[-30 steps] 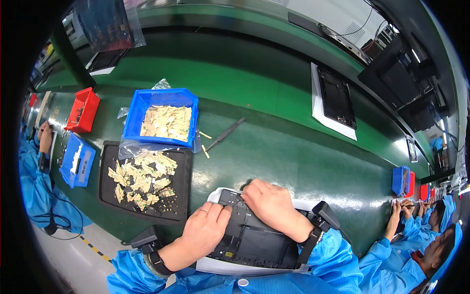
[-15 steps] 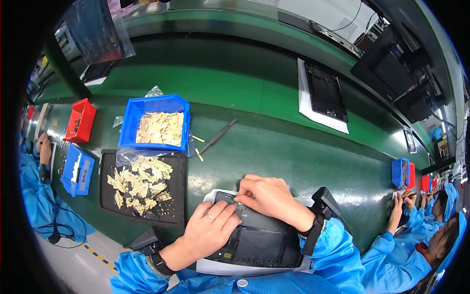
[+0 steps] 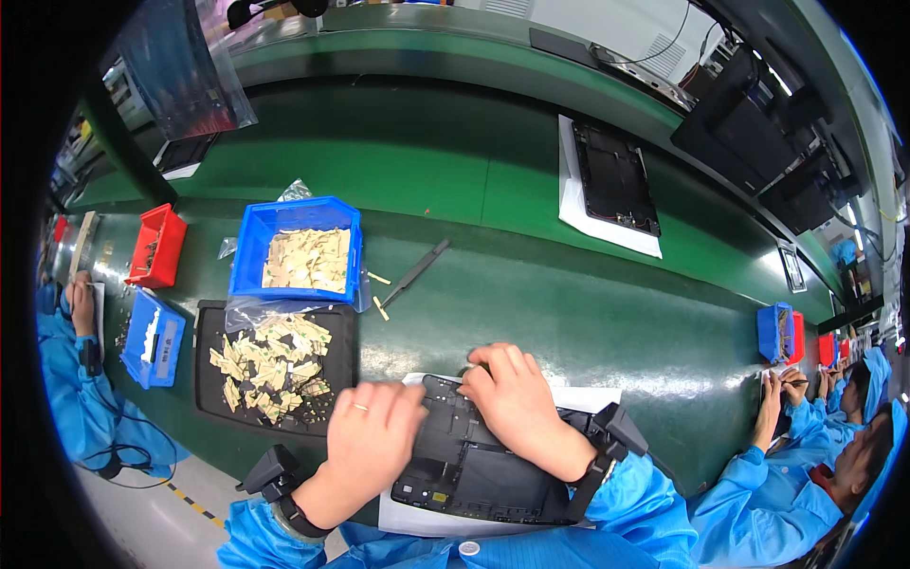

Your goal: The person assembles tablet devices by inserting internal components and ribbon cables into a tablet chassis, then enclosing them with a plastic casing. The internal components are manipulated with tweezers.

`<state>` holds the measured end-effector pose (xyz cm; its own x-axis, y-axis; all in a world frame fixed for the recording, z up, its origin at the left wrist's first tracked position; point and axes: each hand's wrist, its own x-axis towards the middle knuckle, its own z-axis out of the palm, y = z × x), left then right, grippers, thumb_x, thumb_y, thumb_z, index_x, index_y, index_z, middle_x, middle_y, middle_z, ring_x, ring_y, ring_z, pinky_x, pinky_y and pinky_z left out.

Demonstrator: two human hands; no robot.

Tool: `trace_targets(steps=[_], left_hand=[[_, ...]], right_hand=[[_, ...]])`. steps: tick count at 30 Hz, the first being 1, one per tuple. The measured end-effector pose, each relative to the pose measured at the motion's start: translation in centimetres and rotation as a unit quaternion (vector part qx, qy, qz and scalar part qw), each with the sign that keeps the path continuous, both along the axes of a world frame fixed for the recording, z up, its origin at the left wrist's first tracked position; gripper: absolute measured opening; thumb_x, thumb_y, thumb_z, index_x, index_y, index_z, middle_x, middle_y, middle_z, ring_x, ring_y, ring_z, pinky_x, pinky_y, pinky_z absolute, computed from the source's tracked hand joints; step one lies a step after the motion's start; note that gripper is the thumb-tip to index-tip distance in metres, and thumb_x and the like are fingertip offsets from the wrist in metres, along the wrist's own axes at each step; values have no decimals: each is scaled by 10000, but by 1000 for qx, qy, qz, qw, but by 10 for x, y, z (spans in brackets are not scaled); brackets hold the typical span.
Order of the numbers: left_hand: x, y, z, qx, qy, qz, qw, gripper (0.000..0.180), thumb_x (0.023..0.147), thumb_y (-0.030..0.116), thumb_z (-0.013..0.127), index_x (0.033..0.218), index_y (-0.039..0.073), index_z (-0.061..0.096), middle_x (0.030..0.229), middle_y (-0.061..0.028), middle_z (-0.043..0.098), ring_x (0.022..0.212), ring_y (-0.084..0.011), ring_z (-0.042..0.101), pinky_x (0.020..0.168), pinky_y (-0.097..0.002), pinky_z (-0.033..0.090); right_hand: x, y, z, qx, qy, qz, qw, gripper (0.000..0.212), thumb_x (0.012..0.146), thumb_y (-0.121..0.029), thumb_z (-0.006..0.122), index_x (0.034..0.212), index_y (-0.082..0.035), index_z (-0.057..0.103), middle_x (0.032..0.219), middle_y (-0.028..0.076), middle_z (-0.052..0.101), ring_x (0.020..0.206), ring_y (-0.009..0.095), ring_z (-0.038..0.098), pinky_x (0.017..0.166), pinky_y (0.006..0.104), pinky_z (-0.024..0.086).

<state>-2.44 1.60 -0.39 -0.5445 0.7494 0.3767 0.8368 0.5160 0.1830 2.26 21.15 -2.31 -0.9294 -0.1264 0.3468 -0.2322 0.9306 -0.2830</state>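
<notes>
A flat black device casing (image 3: 483,474) lies on a white sheet (image 3: 409,517) at the table's near edge. My right hand (image 3: 519,403) rests over its far edge with the fingers bent in. Its thumb and index finger are close together, and what they pinch, if anything, I cannot make out. Above the casing's left side is my left hand (image 3: 372,431), its fingertips smeared by motion. To its left a black tray (image 3: 210,403) carries many cream-coloured adhesive strips (image 3: 275,356). Dark tweezers (image 3: 417,272) lie on the table beyond.
A blue bin (image 3: 244,256) of cream pieces stands behind the tray, with a red bin (image 3: 156,248) and a smaller blue bin (image 3: 163,353) farther left. Another black casing (image 3: 616,180) lies on white sheeting on the far ledge. Co-workers sit at both sides.
My left hand has lifted off the casing and moved left. My right hand has shifted slightly, its fingers now at the casing's far edge. The view has turned a little.
</notes>
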Motion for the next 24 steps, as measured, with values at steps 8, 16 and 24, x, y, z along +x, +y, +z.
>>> trace_targets(steps=[8,16,24], left_hand=[[-10,-1,-8,42,-108,59,991,118,881,114,545,938,24,495,874,-117,588,779,-268,551,721,-385,411],[20,-13,21,391,-354,8,849,319,874,-31,607,1094,7,379,843,-118,604,753,-96,579,658,-225,453],[-30,-21,33,569,-248,-15,784,450,868,-65,514,1257,-7,296,1122,-191,553,878,-155,569,777,-243,437]], right_hand=[[13,-8,23,-94,-127,15,987,175,856,-152,642,925,-52,517,872,103,565,763,343,617,643,404,504],[28,69,75,-170,-191,-23,966,529,831,-373,680,1243,-89,509,1063,65,692,861,348,644,822,404,478],[72,133,19,-653,-189,70,730,632,765,-403,770,1151,68,599,1175,120,603,1064,215,570,936,381,434]])
